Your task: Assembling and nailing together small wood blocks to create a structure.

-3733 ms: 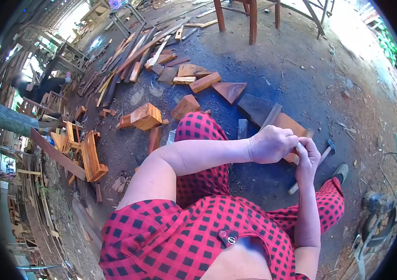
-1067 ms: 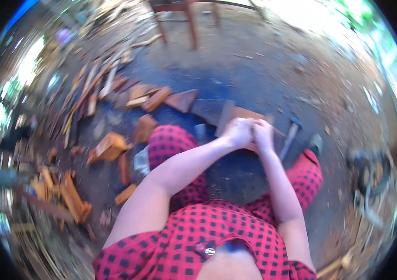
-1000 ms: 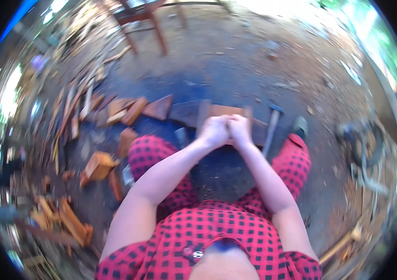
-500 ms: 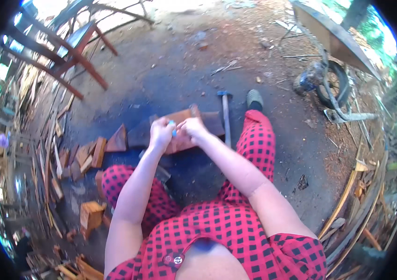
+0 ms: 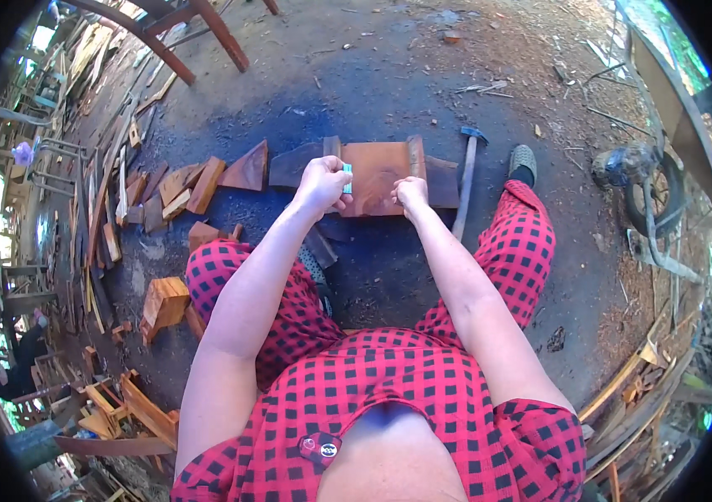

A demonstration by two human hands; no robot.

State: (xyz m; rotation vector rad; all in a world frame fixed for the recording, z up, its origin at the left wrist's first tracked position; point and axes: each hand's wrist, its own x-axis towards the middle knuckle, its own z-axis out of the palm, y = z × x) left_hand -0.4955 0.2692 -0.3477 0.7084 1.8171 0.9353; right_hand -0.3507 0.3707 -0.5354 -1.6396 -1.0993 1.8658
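Both hands are over a wooden piece on the ground in front of me, a reddish-brown board (image 5: 374, 163) with two raised strips. A darker wooden length (image 5: 441, 177) shows past both sides of it. My left hand (image 5: 322, 186) is closed on a small light-blue object (image 5: 347, 178) above the left strip; its kind is too small to tell. Over the board's right part, my right hand (image 5: 410, 194) has its fingers pinched together. Anything between them is too small to make out. A hammer (image 5: 467, 171) lies just right of the wood.
Wood offcuts (image 5: 205, 186) lie to the left, with a wooden block (image 5: 163, 303) nearer me. A wooden chair (image 5: 220, 33) stands far left. At the right are a wheelbarrow (image 5: 653, 180) and long wood strips (image 5: 636, 376). My shod foot (image 5: 522, 163) is beyond the hammer.
My hands were close together over the board and are now apart, the right one farther right. The light-blue object stays in my left hand. The whole view has shifted.
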